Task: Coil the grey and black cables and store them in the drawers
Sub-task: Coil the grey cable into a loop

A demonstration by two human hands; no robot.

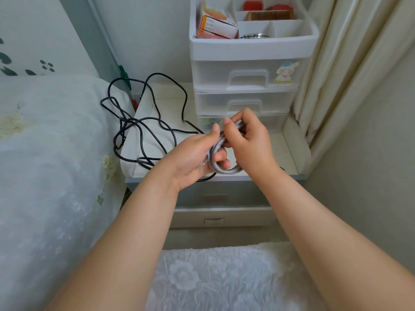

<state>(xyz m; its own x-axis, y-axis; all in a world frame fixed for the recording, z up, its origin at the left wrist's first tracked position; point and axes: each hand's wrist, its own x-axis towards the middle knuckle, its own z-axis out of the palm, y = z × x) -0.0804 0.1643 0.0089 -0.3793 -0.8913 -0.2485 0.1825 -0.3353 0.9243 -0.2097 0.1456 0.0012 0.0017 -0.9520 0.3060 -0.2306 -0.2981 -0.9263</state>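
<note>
The grey cable point(219, 168) is wound into a small coil held above the nightstand top point(289, 158). My left hand point(193, 156) grips the coil's lower loops, fingers curled through it. My right hand point(247, 135) pinches the coil's upper end between thumb and fingers. The black cable point(143, 122) lies loose and tangled over the nightstand's left side and the bed edge. A white plastic drawer unit point(247, 79) stands at the back of the nightstand, its translucent drawers closed.
An open organiser tray point(253, 46) on top of the drawer unit holds boxes, a comb and small items. The nightstand's own drawers point(215, 217) show below my hands. A bed with white cover point(45, 153) is on the left, curtains point(332, 63) on the right.
</note>
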